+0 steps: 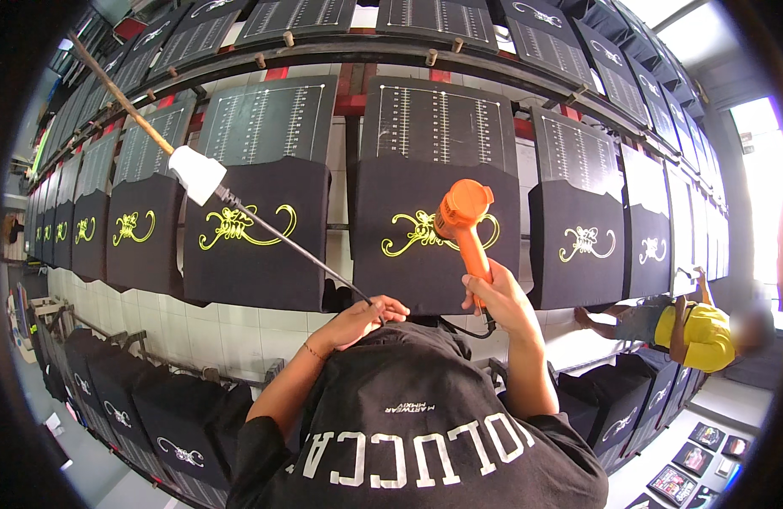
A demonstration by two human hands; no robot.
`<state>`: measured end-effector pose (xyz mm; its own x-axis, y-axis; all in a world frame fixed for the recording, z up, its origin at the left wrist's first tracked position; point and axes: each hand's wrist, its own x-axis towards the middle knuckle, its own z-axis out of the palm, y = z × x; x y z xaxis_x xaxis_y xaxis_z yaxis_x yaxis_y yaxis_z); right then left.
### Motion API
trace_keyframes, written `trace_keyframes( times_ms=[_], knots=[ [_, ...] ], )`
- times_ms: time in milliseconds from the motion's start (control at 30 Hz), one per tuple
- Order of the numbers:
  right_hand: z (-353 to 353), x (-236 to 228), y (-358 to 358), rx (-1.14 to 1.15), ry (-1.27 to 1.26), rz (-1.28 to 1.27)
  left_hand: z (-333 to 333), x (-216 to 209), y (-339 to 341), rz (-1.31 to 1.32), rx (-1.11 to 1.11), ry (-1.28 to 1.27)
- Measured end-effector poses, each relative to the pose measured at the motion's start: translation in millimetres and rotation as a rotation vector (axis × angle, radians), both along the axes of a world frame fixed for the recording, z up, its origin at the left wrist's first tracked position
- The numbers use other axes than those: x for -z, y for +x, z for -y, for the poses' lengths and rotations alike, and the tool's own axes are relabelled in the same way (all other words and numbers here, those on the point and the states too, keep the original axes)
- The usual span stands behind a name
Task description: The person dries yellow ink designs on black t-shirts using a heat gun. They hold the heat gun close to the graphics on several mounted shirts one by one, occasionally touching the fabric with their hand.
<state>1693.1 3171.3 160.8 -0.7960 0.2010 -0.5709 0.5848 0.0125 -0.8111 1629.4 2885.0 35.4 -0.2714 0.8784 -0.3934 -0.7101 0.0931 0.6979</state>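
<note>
My right hand (503, 297) is wrapped round the handle of an orange hair dryer (469, 209), its wide head above a black T-shirt (383, 280) stretched on a board. A yellow-green line design (400, 246) is on that shirt, partly hidden by the dryer. Close to my body, my left hand (370, 321) is closed on a black cord (298, 246). This cord slants up left to a white block (196, 173) at the end of a wooden stick (120, 97). Another stretch of cord loops below the dryer's handle.
Boards with white ruled scales (438, 119) stand in rows, many dressed in black shirts. Dark rails (323, 55) with wooden pegs run behind them. Another row of shirts (183, 416) lies behind me. At the right, a person in a yellow shirt (696, 335) reaches toward a board.
</note>
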Motion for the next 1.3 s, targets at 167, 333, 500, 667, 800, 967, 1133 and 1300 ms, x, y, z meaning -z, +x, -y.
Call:
trace_keyframes(
  times_ms=[167, 333, 500, 667, 800, 967, 1133, 1300],
  knots=[
    [-6, -9, 9, 0.011, -0.045, 0.016, -6, 19, -11, 0.177, -0.275, 0.155],
    [-4, -3, 13, 0.071, 0.048, 0.006, -7, 16, -19, 0.299, -0.356, 0.205],
    [-5, 4, -9, 0.11, -0.006, -0.03, -7, 31, -33, 0.201, -0.236, 0.184],
    [-13, 11, -20, 0.129, -0.025, -0.075, 0, 14, -54, -0.122, -0.16, -0.162],
    [-11, 12, -25, 0.152, 0.047, -0.064, 18, 18, -69, -0.295, -0.084, -0.295],
    [-12, 11, -24, 0.219, 0.076, -0.037, 37, 20, -79, -0.459, 0.021, -0.364],
    [-14, 12, -22, 0.234, 0.041, -0.056, 46, 35, -78, -0.943, -0.189, -0.525],
    [-15, 12, -20, 0.246, 0.055, -0.064, 61, 60, -91, -1.358, -0.676, -0.745]
  ],
)
